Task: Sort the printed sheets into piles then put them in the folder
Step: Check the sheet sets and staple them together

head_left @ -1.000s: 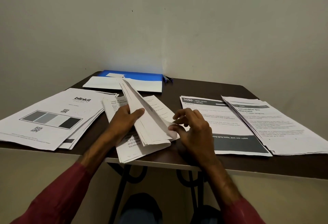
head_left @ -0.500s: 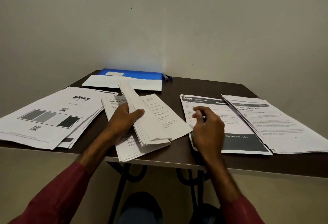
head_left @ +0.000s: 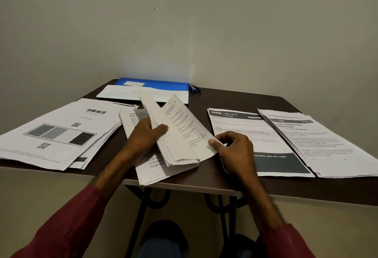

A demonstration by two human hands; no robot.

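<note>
My left hand grips a thick stack of printed sheets, held raised and tilted over a flat sheet headed "Desk Organization". My right hand pinches the lower right corner of the stack's top sheet. Three sorted piles lie on the dark table: a "blinkit" pile at the left, a "Wipe Desk" pile right of centre, and a "Dehumidifier Box" pile at the far right. The blue folder lies at the back, partly under white paper.
A pen lies beside the folder's right end. Walls meet in a corner right behind the table. The table's front edge runs under my forearms, with its metal legs and my knees below.
My right hand swung right over the "Wipe Desk" pile, then came back and took the corner of the stack's top sheet. My left hand kept hold of the stack.
</note>
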